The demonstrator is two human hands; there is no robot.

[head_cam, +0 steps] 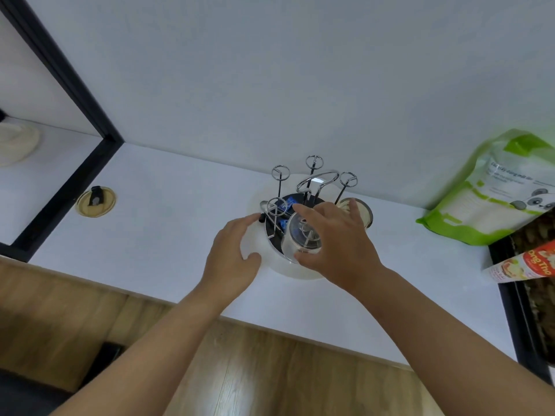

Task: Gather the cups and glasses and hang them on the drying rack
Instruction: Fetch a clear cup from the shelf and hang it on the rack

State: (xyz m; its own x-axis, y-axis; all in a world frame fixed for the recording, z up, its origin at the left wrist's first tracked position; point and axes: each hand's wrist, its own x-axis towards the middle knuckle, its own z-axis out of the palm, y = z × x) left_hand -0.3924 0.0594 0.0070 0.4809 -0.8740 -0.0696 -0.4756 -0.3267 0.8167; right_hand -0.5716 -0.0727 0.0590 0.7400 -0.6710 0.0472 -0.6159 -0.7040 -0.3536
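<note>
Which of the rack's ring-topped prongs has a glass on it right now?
The near prong, on the person's side of the drying rack: the right hand holds a clear glass upside down over it. The four other prongs stand bare.

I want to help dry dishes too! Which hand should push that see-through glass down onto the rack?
Probably the right hand: it already grips the upturned clear glass over a prong of the drying rack. The left hand only rests open by the rack's base.

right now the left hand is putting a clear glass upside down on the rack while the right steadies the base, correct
Not quite: the hands are swapped. In the head view the right hand holds the glass upside down on the rack, and the left hand steadies the base.
</note>
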